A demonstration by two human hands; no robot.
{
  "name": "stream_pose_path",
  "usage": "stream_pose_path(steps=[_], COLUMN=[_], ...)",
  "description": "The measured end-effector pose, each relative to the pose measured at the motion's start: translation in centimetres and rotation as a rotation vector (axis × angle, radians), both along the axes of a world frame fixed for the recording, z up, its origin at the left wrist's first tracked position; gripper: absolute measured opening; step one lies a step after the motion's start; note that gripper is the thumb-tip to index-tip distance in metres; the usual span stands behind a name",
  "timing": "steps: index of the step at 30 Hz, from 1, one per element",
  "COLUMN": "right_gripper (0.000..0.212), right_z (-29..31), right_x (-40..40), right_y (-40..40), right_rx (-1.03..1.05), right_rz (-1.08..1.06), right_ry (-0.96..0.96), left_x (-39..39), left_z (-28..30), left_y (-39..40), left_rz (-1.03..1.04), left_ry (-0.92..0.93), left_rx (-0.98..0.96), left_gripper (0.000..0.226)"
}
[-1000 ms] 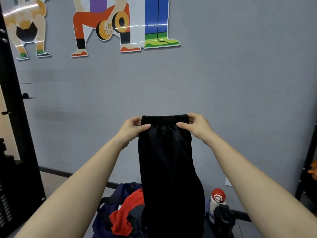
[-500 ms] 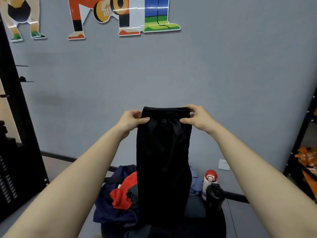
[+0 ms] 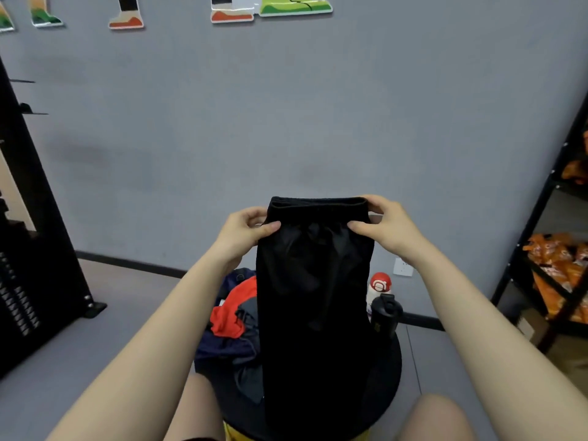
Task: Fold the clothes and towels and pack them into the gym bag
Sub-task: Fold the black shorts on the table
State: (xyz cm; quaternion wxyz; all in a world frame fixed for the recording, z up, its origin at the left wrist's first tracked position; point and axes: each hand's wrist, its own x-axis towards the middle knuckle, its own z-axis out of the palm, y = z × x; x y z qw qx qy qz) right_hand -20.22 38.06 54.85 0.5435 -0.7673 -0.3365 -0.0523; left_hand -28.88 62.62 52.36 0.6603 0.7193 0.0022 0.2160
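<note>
Head view: left hand (image 3: 245,229) and right hand (image 3: 386,227) each pinch a waistband corner of the black trousers (image 3: 313,297), fingers curled tight. The cloth hangs limp below them, light and slippery-looking; waistband corners suit gripping.

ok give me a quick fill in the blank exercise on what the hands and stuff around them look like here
1. Both hands, the left hand and the right hand, pinch the waistband of a ____ garment.
2. The garment hangs ____ from the hands.
3. The crumpled cloth left of the garment is ____.
4. The bottle behind the black bottle has a ____ cap.

Missing words: black; down; red; red
</note>
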Motion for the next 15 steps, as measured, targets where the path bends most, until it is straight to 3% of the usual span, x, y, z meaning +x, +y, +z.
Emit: stream_pose_path(steps=[7, 15], right_gripper=[0.038, 0.033], right_z=[-6.5, -15.9], right_x=[-0.4, 3.1], right_y=[0.2, 2.0], right_rx=[0.089, -0.088], right_rz=[-0.046, -0.105], right_ry=[0.254, 0.32], left_x=[-1.5, 0.6], left_z=[-6.0, -14.3], left_y=[0.1, 0.8], left_rz=[-0.072, 0.059], left_ry=[0.099, 0.342], left_rx=[-0.182, -0.089], left_gripper=[0.02, 0.022])
